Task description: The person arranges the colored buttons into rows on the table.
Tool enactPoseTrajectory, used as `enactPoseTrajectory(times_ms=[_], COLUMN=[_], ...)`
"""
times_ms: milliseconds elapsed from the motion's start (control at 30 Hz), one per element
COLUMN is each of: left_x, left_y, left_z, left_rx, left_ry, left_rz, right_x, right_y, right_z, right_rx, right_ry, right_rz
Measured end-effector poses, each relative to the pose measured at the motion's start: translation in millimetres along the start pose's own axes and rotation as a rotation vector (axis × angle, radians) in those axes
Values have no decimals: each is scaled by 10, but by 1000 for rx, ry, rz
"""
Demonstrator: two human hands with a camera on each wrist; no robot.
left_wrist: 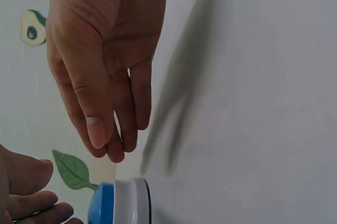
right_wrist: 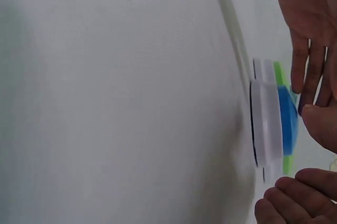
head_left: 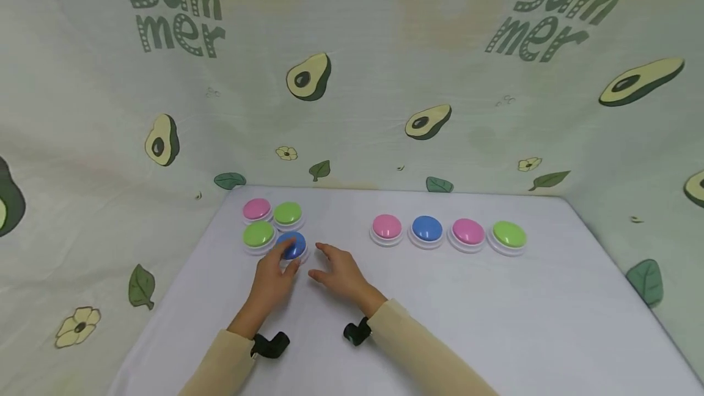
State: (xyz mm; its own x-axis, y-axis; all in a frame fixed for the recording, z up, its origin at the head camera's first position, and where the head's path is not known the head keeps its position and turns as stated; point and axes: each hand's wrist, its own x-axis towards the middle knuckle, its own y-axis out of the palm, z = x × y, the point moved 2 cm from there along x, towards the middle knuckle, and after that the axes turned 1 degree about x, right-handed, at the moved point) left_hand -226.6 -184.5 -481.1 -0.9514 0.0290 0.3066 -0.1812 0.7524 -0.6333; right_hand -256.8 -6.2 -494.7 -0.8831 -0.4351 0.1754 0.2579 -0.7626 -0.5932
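My left hand (head_left: 277,277) is over a blue push button (head_left: 293,245) with a white base, thumb and fingers spread apart. In the right wrist view the fingers of the left hand (right_wrist: 313,55) come right up to the button's blue dome. Just right of that button, my right hand (head_left: 343,277) hovers with thumb and fingers parted, holding nothing. Its straight fingers point toward the button in the left wrist view. Behind and left of the blue button sit a green button (head_left: 258,234), a second green button (head_left: 288,213) and a pink button (head_left: 256,209), grouped closely.
Farther right stands a row: a pink button (head_left: 387,227), a blue button (head_left: 427,228), another pink button (head_left: 468,231) and a green button (head_left: 509,234). The white table (head_left: 495,329) meets a printed cloth backdrop (head_left: 363,78) behind. Both wrists wear black cameras.
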Motion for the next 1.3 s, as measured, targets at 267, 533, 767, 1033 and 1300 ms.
enactPoseTrajectory(times_ms=[267, 533, 767, 1033, 1300], left_x=[79, 114, 157, 174, 176], left_y=[-96, -100, -111, -100, -105], left_z=[149, 306, 378, 403, 413], left_rx=[45, 54, 42, 25, 14], left_ry=[-26, -93, -88, -67, -82], left_rz=[-60, 10, 12, -27, -48], right_x=[201, 355, 435, 464, 459], right_y=[178, 260, 308, 319, 317], right_z=[11, 71, 103, 69, 56], right_rx=[-60, -56, -41, -48, -33], right_ry=[-23, -7, 35, 28, 19], right_rz=[-24, -28, -44, -80, -101])
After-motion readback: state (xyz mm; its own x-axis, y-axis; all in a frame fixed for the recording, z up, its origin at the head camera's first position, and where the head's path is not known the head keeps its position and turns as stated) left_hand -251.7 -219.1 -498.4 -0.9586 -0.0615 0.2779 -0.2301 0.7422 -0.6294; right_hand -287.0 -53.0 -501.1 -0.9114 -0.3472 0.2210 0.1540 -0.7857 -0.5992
